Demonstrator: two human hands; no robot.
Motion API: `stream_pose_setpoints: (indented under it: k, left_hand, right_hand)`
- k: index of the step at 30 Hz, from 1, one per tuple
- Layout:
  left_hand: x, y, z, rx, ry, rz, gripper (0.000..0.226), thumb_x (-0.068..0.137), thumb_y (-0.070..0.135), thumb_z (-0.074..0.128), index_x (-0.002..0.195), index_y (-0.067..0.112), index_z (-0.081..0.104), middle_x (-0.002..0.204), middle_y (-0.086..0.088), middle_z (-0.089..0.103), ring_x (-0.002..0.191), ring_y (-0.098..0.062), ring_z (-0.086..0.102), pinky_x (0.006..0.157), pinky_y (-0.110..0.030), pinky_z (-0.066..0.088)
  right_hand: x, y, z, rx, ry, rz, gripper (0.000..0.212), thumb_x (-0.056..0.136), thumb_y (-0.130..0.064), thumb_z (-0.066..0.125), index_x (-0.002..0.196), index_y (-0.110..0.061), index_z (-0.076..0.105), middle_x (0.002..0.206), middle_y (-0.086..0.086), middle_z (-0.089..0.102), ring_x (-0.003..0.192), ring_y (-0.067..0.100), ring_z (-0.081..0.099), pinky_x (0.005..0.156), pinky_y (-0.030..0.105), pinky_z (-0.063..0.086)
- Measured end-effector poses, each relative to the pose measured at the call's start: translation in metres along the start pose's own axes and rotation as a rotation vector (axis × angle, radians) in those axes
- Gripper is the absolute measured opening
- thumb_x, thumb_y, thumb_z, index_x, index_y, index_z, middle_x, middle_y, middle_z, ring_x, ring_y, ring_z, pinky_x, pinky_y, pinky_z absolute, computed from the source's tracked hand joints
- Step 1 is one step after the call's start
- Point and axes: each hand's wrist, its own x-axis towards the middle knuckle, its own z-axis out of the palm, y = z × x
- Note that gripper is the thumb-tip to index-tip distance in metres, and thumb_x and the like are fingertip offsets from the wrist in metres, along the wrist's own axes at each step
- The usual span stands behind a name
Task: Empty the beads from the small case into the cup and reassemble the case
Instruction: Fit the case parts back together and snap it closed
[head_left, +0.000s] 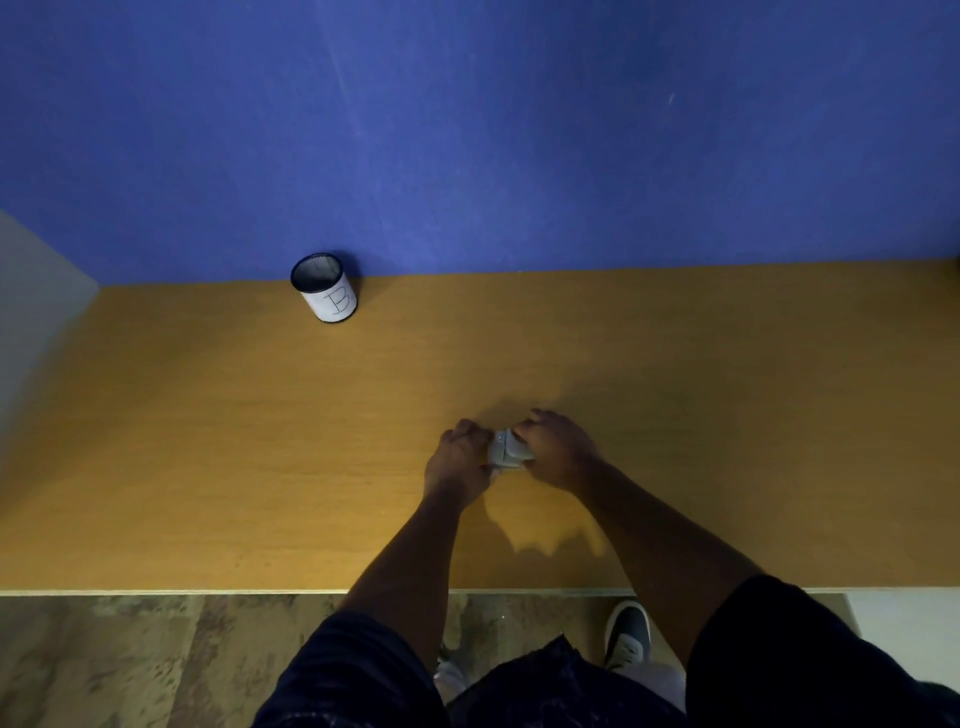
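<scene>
Far left edge of frame: grey wall panel (31, 291), meeting blue back wall (519, 130) across the upper half. Left of centre, at the back edge of the wooden table (208, 441): cup (325, 289), upright, white body, dark rim, letter "B" drawn on its side; mouth open, contents not discernible. Well apart from the hands, bare tabletop between.

Centre, slightly right and low: left hand (460, 462) curled, fingers closed against the left end of the small case (508, 451). Case grey, held between both hands just above or on the table; contact with surface cannot be told. Open or closed cannot be told either; beads not visible. Right hand (558, 449) closed over the case's right and upper side, fingertips on its top edge, hiding much of it.

Below: both forearms over the table's front edge, dark sleeves at bottom. Bottom right of centre: shoe (627, 636) on wood-pattern floor (104, 660).
</scene>
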Motion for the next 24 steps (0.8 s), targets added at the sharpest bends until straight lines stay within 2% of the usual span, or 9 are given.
stream_pose_setpoints:
  k: [11,16,24]
  left_hand:
    - [0.001,-0.002,0.002,0.009,0.004,-0.02,0.058,0.078,0.027,0.079,0.133,0.025,0.06,0.137,0.001,0.048,0.127,-0.025,0.049,0.101,-0.043,0.052]
    - [0.0,-0.002,0.004,0.034,0.028,-0.004,0.056,0.078,0.027,0.078,0.131,0.024,0.06,0.137,0.001,0.049,0.125,-0.026,0.049,0.098,-0.043,0.053]
    - [0.001,-0.002,0.004,0.012,0.032,-0.008,0.055,0.078,0.029,0.079,0.13,0.024,0.063,0.134,0.003,0.05,0.124,-0.024,0.049,0.097,-0.043,0.054]
  right_hand:
    - [0.008,-0.002,0.004,-0.072,0.004,-0.061,0.039,0.079,-0.02,0.067,0.118,-0.016,0.063,0.122,0.009,0.055,0.116,0.03,0.054,0.095,0.04,0.046]
    - [0.011,-0.004,0.009,-0.02,-0.025,-0.042,0.044,0.08,-0.02,0.068,0.123,-0.016,0.061,0.128,0.008,0.049,0.125,0.029,0.045,0.096,0.042,0.048]
    - [0.01,0.0,0.017,0.0,-0.029,0.006,0.054,0.084,-0.032,0.073,0.133,-0.017,0.056,0.142,0.007,0.042,0.133,0.027,0.04,0.098,0.043,0.049]
